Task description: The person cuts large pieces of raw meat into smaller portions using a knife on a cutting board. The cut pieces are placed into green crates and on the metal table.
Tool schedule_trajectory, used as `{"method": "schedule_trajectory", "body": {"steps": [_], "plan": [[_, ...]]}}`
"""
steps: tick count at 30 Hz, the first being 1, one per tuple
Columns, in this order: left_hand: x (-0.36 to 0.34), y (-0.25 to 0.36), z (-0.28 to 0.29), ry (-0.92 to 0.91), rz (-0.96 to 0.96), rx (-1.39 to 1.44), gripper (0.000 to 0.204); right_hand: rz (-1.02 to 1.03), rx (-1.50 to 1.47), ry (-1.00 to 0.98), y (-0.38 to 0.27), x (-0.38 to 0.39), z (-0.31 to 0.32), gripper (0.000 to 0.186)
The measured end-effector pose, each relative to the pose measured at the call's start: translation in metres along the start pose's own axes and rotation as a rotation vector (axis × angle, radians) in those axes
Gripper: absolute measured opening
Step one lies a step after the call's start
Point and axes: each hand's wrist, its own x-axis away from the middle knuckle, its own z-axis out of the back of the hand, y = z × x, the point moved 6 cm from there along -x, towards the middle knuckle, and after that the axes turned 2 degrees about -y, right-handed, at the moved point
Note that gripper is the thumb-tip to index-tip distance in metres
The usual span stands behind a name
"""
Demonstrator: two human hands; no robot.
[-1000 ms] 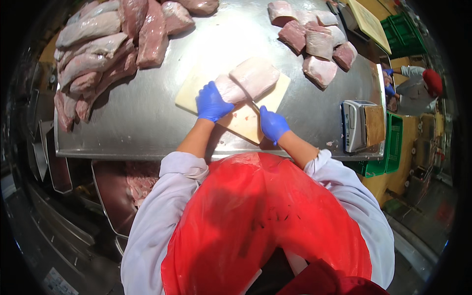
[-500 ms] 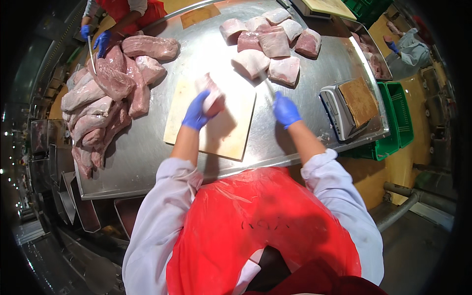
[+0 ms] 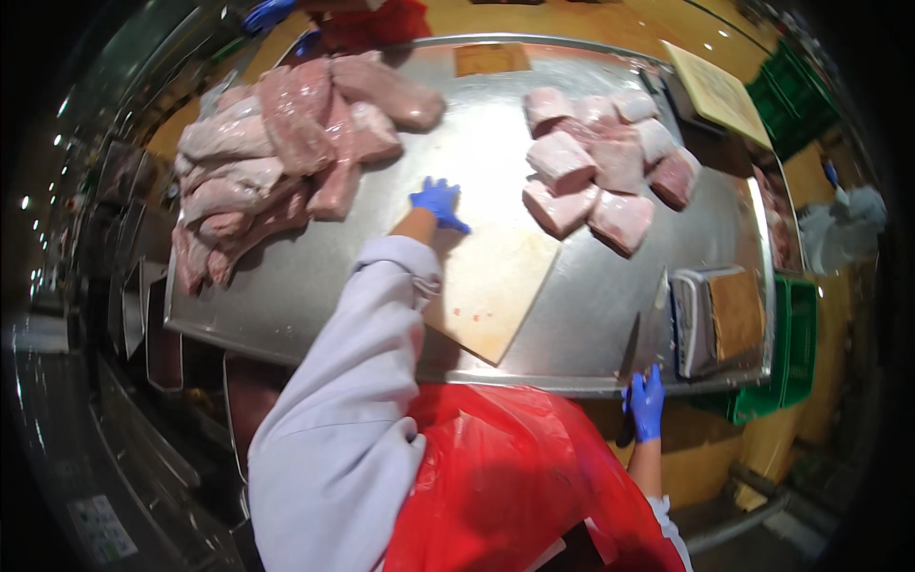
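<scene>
My left hand [image 3: 440, 203], in a blue glove, has its fingers spread over the pale cutting board [image 3: 491, 286]. Nothing is in it; whether the palm touches the board I cannot tell. At the table's front right edge, my right hand [image 3: 646, 405] is closed round the dark handle of a knife [image 3: 654, 319], whose blade points away from me past the scale. Cut blocks of meat [image 3: 618, 167] with pale fat sides lie grouped right of the board. To its left, long pieces of raw meat [image 3: 276, 143] are heaped on the metal table [image 3: 562, 324].
A scale [image 3: 694, 319] with a brown board [image 3: 739, 316] stands at the right edge, near green crates [image 3: 796, 343]. Another pale board [image 3: 717, 93] lies at the far right. Beyond the heap is a person in a red apron [image 3: 376, 24] and blue gloves.
My left hand has let go of the meat block and opened over the board. A block now sits atop the group's left side. My right hand has moved right and nearer with the knife.
</scene>
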Motion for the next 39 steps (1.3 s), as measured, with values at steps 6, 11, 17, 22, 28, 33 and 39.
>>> {"method": "schedule_trajectory", "body": {"steps": [6, 11, 17, 22, 28, 33, 39], "plan": [[-0.001, 0.009, -0.024, 0.134, -0.187, 0.367, 0.091, -0.010, 0.113, -0.109, -0.012, 0.001, -0.031, 0.020], [-0.046, -0.141, 0.026, 0.777, 0.044, 0.522, 0.090, 0.024, 0.025, -0.017, -0.033, 0.003, -0.075, 0.026], [-0.022, -0.378, 0.163, 0.892, 1.104, 0.575, 0.158, -0.038, 0.012, 0.098, -0.028, 0.041, -0.121, 0.029], [-0.013, -0.385, 0.186, 0.760, 1.115, 0.542, 0.119, -0.136, 0.064, 0.175, -0.029, 0.100, -0.143, 0.023], [-0.063, -0.459, 0.147, 0.673, 0.926, 0.877, 0.113, -0.185, 0.003, 0.273, 0.003, 0.151, -0.149, 0.015], [-0.086, -0.477, 0.082, 0.430, 0.199, 1.870, 0.058, -0.158, -0.042, 0.253, 0.021, 0.145, -0.144, 0.019], [-0.001, -0.240, 0.083, 0.465, -0.466, 2.476, 0.045, -0.140, 0.010, 0.233, 0.006, 0.140, -0.114, 0.020]]}}
